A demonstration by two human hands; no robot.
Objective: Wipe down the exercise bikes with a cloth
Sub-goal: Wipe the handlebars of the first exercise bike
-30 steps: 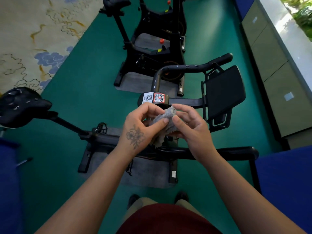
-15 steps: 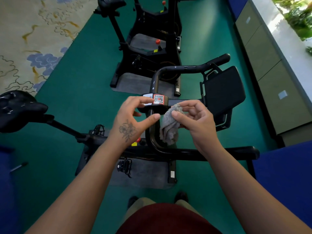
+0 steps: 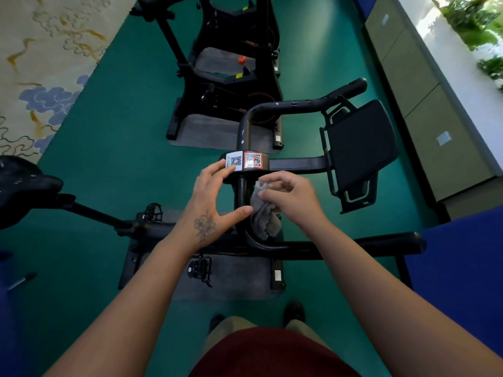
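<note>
A black exercise bike (image 3: 294,248) stands right below me, its handlebar (image 3: 288,107) looping forward and a QR-code label (image 3: 246,160) on the stem. My right hand (image 3: 292,198) pinches a crumpled grey cloth (image 3: 264,217), which hangs against the handlebar tube. My left hand (image 3: 215,197) is spread wide, fingertips at the label's left edge and the thumb pointing toward the cloth. The black tablet holder (image 3: 359,148) sits to the right of the stem, and the saddle (image 3: 24,186) is at the far left.
A second black bike (image 3: 231,77) stands further ahead on a grey mat (image 3: 217,134). Blue panels (image 3: 462,273) close in at right and lower left. Grey cabinets (image 3: 424,91) line the right wall. Green floor lies between the bikes, a patterned carpet (image 3: 40,50) at upper left.
Both hands held the bunched cloth together. The left hand has let go and spread toward the label. The right hand now holds the cloth alone, lower against the handlebar tube.
</note>
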